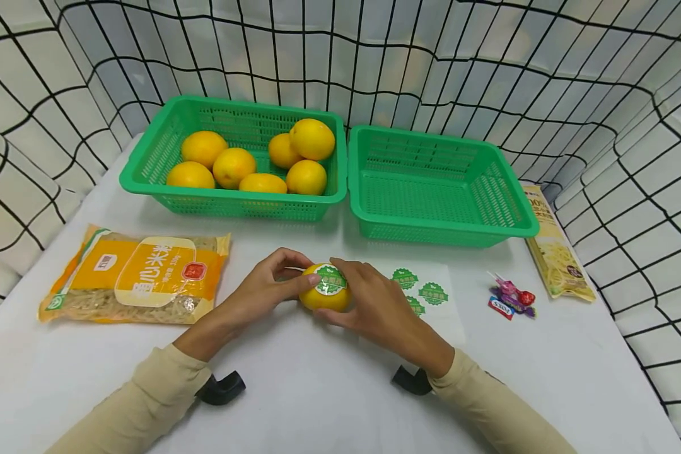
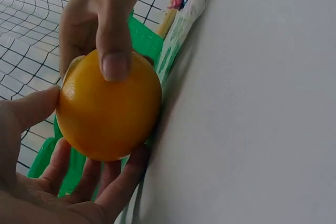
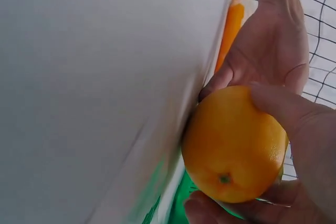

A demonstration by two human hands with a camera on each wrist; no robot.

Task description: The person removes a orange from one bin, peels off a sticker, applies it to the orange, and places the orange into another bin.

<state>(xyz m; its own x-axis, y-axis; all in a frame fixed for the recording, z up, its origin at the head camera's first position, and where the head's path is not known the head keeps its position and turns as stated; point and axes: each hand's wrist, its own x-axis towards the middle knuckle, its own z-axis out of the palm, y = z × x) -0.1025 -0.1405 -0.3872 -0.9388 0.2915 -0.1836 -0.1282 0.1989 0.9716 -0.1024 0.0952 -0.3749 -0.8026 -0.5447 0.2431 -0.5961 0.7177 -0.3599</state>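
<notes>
An orange (image 1: 325,301) with a round green-and-white sticker (image 1: 331,280) on its upper face is held between both hands, low over the white table. My left hand (image 1: 273,277) presses its thumb at the sticker's left edge, its fingers bent around the fruit's far side. From the right, my right hand (image 1: 374,302) grips the orange, fingers over the top and thumb low on the near side. The right wrist view shows the stem end of the orange (image 3: 231,150). Right of the hands lies a white sheet of green stickers (image 1: 433,293), partly covered by the right hand and forearm.
A green basket (image 1: 232,200) holding several oranges stands at the back left, beside an empty green basket (image 1: 442,230). An orange-and-clear food bag (image 1: 136,277) lies left. Small wrapped candies (image 1: 512,297) and a yellow packet (image 1: 562,252) lie right. Black wire mesh (image 1: 374,44) surrounds the table.
</notes>
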